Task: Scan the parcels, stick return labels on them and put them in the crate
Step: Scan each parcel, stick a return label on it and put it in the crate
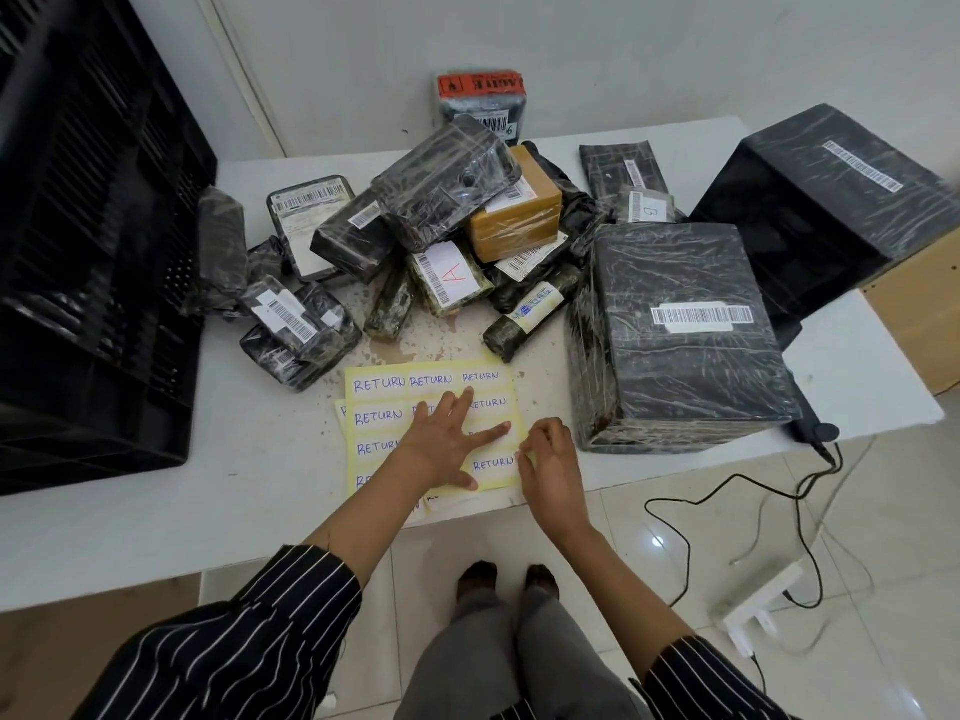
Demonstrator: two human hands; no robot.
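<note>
Nearest, at 6 o'clock on the white counter [249, 459], the left grip [447, 441] lay released, fingers spread flat and pressing down on the yellow label sheet [379, 407]. Just beside it at 3 o'clock, the right grip [550, 459] was clenched in a pinch on that sheet's right edge. Whether it held a label corner or the backing could not be told.

The likely step was peeling one RETURN label. If the pressing fingers eased, the whole sheet could lift with the pull. A hurried peel could tear the label or fold its glue onto itself.

At 2 o'clock stood a large wrapped box [675, 356], close to the sheet. At 12 o'clock, farther off, the pile of parcels [431, 236] was stacked loosely. Its top parcel sat tilted and could slide if a lower one were drawn out. At 9 o'clock the black crate [93, 262] rested on the counter, well apart from both grips.

Several labels were covered by the left grip. A second sheet showed only as slivers beneath the first. A black corded device [815, 432], perhaps the scanner, was mostly hidden behind the large wrapped box. Its cable hung off the counter and could snag. The crate's inside could not be seen.
</note>
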